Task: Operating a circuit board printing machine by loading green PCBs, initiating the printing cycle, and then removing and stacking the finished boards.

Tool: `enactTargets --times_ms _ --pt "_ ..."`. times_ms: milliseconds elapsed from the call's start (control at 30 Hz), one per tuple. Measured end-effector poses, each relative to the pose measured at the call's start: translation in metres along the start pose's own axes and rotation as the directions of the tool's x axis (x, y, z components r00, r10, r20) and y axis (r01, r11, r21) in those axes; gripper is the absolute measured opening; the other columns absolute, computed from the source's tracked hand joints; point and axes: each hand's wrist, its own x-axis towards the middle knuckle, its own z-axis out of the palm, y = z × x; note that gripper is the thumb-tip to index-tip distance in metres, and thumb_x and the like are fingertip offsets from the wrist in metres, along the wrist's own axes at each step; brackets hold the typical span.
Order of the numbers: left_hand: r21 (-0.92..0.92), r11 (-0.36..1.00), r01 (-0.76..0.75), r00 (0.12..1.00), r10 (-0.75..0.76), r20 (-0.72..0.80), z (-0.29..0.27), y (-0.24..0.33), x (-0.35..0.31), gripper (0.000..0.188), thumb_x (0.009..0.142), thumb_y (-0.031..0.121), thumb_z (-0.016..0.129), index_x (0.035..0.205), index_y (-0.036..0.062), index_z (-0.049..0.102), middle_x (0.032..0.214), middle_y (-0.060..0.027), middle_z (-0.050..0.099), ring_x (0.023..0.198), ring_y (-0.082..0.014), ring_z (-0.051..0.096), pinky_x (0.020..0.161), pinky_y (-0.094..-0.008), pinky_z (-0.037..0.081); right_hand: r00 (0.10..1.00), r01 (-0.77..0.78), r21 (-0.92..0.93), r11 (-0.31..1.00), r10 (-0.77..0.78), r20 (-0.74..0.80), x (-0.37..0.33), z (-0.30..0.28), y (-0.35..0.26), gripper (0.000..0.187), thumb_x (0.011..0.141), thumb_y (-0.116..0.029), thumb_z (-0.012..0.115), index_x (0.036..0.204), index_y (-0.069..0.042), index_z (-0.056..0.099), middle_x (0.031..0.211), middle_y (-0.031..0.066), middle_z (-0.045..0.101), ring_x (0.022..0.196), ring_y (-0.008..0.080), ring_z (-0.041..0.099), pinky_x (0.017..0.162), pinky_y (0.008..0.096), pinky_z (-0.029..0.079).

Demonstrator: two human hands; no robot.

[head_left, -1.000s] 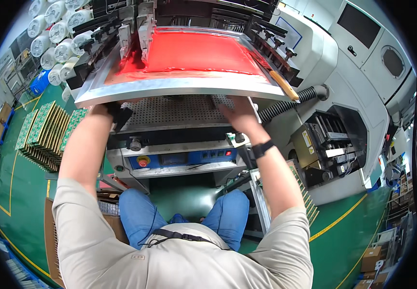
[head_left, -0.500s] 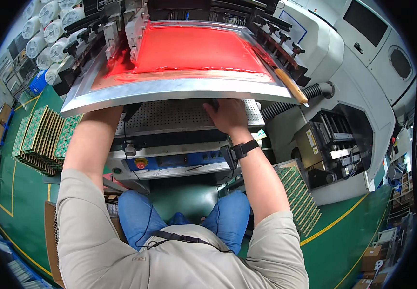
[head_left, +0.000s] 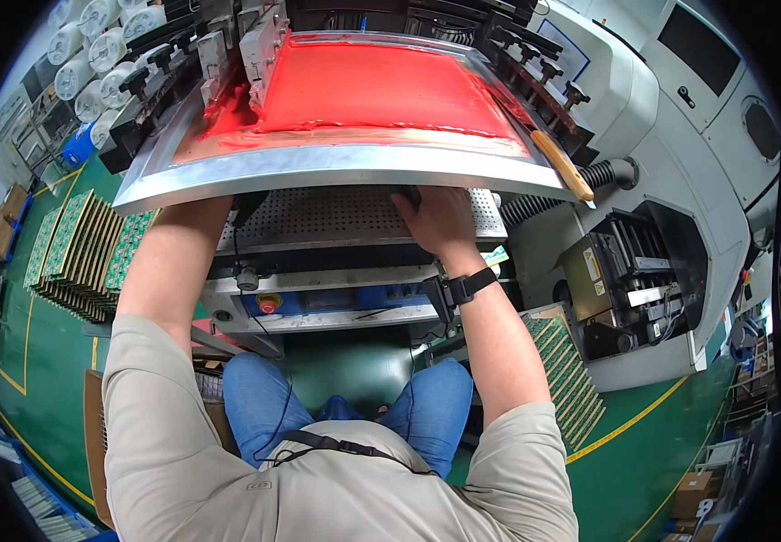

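Observation:
Both my arms reach under a metal-framed printing screen (head_left: 336, 167), whose top is coated with red ink (head_left: 381, 90). My right hand (head_left: 442, 221) is over a perforated metal plate (head_left: 318, 215) beneath the frame's near edge. Its thumb shows at the left, and a small dark thing I cannot make out sits between thumb and fingers. The frame covers the fingertips. Of my left arm only the forearm (head_left: 174, 253) shows; the hand is hidden under the frame, with a black device and its cable beside the wrist. A black band (head_left: 463, 287) circles my right wrist.
A wooden-handled spatula (head_left: 560, 163) lies on the frame's right side. Below the plate is a blue control panel (head_left: 327, 301) with a red button (head_left: 269, 303). Stacked green circuit boards stand at left (head_left: 74, 253) and right (head_left: 562, 370). White tubs (head_left: 83, 54) are piled far left.
The view has turned slightly, shifting the machine a little to the right in the picture. My right hand stays over the plate and my left stays hidden under the frame.

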Motion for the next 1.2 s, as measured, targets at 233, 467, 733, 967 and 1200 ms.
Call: enactTargets --times_ms 233,467,733,967,1200 --pt "0.022 1.000 0.011 1.000 -0.012 0.000 -0.005 0.002 -0.005 0.055 0.100 0.031 0.068 0.148 0.0064 0.055 0.142 -0.0156 0.063 0.132 -0.0294 0.059 0.116 -0.0409 0.044 0.998 -0.014 -0.020 1.000 0.016 0.069 0.001 0.000 -0.001 0.048 0.095 -0.042 0.070 0.126 -0.006 0.070 0.121 0.0215 0.072 0.115 0.0451 0.064 0.102 0.0545 0.050" --pt "0.018 1.000 0.016 1.000 -0.016 0.006 -0.003 0.010 -0.012 0.053 0.102 0.031 0.066 0.148 0.0064 0.054 0.142 -0.0162 0.063 0.132 -0.0295 0.059 0.116 -0.0415 0.045 0.997 -0.027 -0.023 0.999 0.029 0.078 0.000 -0.002 -0.003 0.050 0.096 -0.044 0.069 0.128 -0.005 0.069 0.125 0.0236 0.070 0.121 0.0461 0.061 0.104 0.0540 0.049" --pt "0.013 1.000 0.028 0.997 -0.029 0.076 0.002 0.009 -0.055 0.051 0.105 0.031 0.063 0.148 0.0064 0.054 0.142 -0.0170 0.063 0.132 -0.0296 0.059 0.115 -0.0422 0.045 1.000 0.003 0.000 1.000 -0.003 -0.022 0.001 -0.005 -0.003 0.044 0.094 -0.036 0.072 0.125 -0.004 0.069 0.120 0.0214 0.071 0.117 0.0450 0.061 0.102 0.0538 0.049" --pt "-0.439 0.893 -0.100 0.904 -0.102 -0.415 0.034 -0.050 -0.186 0.041 0.092 0.015 0.075 0.130 0.0017 0.066 0.125 -0.0186 0.072 0.118 -0.0377 0.068 0.102 -0.0484 0.053 0.919 -0.020 0.160 0.987 0.081 -0.387 -0.085 -0.028 0.014 0.033 0.093 -0.016 0.075 0.122 -0.001 0.070 0.116 0.0179 0.071 0.111 0.0380 0.063 0.102 0.0472 0.049" --pt "-0.075 0.912 0.402 0.876 -0.407 -0.260 0.033 -0.150 -0.280 0.039 0.100 0.024 0.064 0.131 -0.0001 0.066 0.130 -0.0241 0.068 0.122 -0.0434 0.063 0.106 -0.0472 0.050 0.476 -0.624 0.741 0.247 0.873 0.110 -0.230 0.021 0.082 0.041 0.101 -0.010 0.066 0.139 0.003 0.058 0.134 0.0123 0.066 0.117 0.0206 0.063 0.099 0.0357 0.052"
